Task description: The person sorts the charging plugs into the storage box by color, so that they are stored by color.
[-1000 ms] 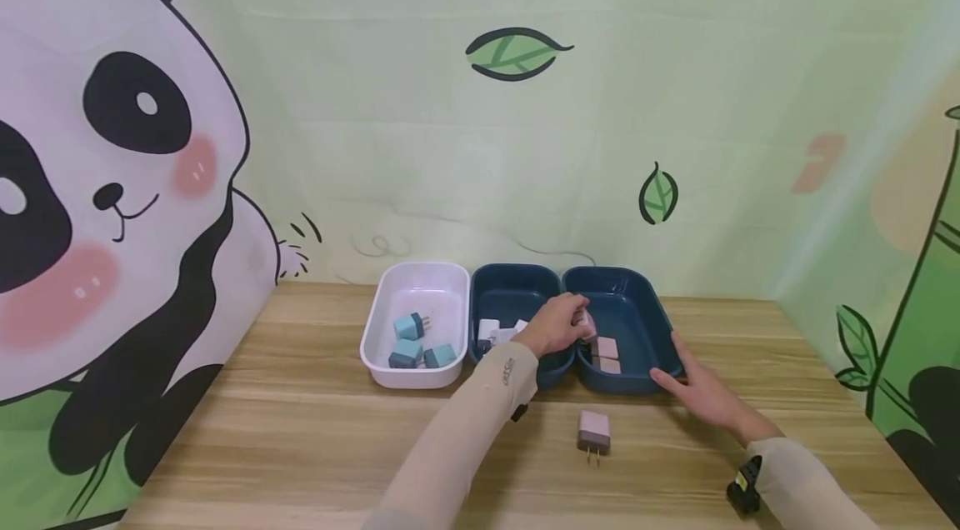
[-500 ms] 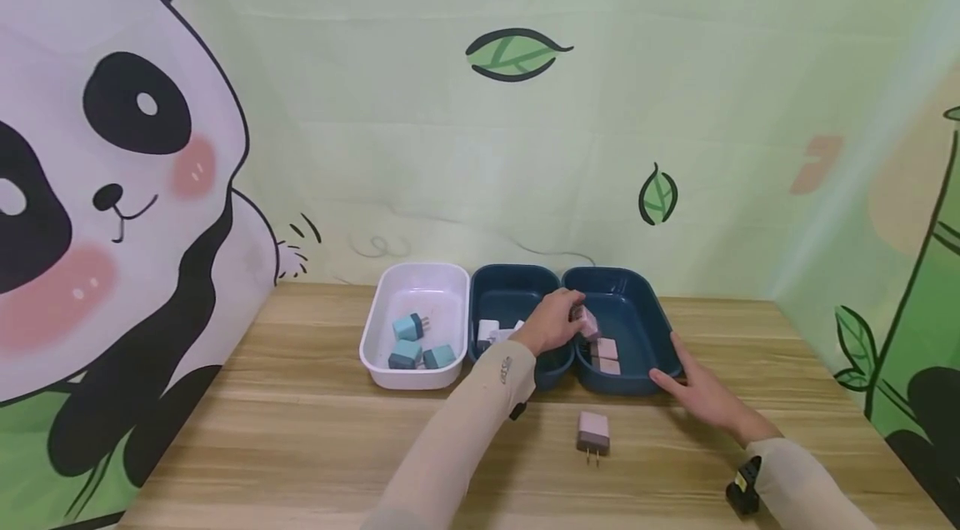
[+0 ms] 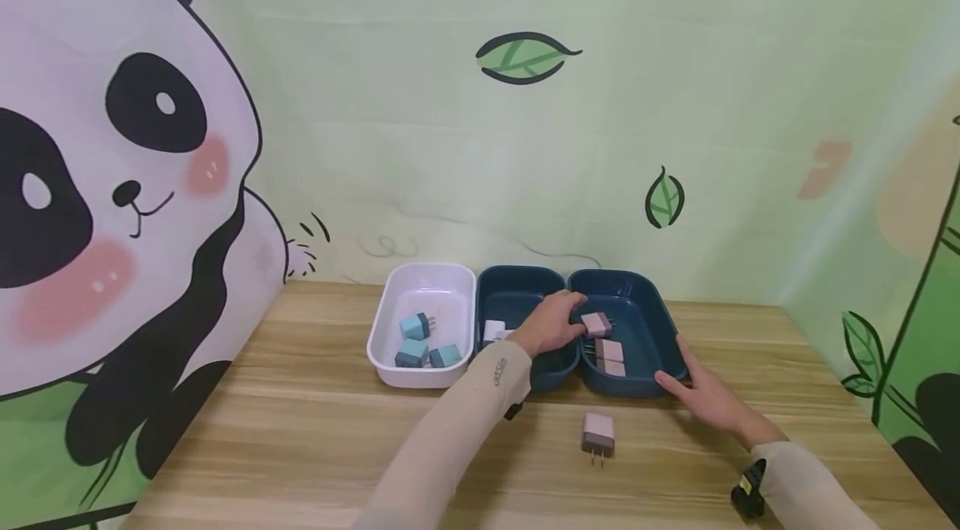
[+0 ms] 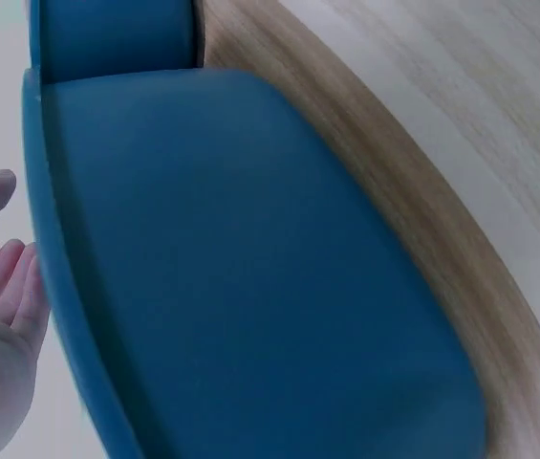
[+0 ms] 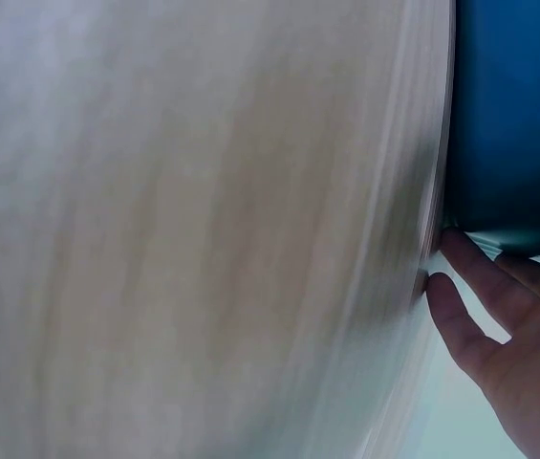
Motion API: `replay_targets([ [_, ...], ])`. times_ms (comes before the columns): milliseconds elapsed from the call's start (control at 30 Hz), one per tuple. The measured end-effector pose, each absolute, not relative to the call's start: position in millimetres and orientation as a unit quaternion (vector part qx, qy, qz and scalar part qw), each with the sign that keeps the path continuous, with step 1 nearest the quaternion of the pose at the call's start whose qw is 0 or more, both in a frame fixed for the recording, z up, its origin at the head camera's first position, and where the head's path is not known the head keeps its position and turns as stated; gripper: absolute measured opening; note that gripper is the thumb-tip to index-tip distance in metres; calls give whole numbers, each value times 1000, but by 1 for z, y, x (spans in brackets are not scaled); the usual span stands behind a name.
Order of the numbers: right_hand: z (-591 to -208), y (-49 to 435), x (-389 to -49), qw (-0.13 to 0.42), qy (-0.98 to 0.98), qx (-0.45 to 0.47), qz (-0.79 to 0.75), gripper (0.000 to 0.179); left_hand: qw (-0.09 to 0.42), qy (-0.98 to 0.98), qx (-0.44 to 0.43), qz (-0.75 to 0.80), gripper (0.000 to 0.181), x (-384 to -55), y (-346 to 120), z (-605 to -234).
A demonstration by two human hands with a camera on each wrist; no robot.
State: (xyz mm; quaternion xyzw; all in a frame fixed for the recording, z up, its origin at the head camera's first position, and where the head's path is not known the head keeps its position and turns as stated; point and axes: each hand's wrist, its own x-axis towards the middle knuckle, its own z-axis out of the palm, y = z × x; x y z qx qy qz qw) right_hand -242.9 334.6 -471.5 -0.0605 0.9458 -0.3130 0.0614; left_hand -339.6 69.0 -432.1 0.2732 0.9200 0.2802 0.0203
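Observation:
My left hand (image 3: 551, 323) hovers over the border between the middle blue bin (image 3: 517, 273) and the right blue bin (image 3: 637, 288), thumb and fingers apart in the left wrist view. Just beside its fingertips a pink plug adapter (image 3: 597, 324) lies in the right bin, near two more pink adapters (image 3: 611, 351). Against the right bin's outer right wall rests my right hand (image 3: 705, 393), fingers extended. On the table in front lies another pink adapter (image 3: 598, 434), prongs toward me. White adapters (image 3: 493, 331) in the middle bin are partly hidden by my left arm.
A white bin (image 3: 393, 376) with three light-blue adapters (image 3: 412, 352) stands left of the blue bins, all side by side on the wooden table (image 3: 322, 430). Behind them hangs a printed backdrop (image 3: 420, 147).
The left hand has let go of the pink adapter, which now lies in the right bin, and its fingers have drawn slightly left. The right hand stays at the bin; the head view shifted slightly.

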Motion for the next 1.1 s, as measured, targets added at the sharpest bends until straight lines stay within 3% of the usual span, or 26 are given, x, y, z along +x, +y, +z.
replay_targets([
  [433,-472,336,-245,57,946,-66,-311,91,49,893,365,260,47,-309,51,-424],
  [1100,-472,334,-243,52,946,-79,-309,91,49,854,483,189,49,-262,48,-437],
])
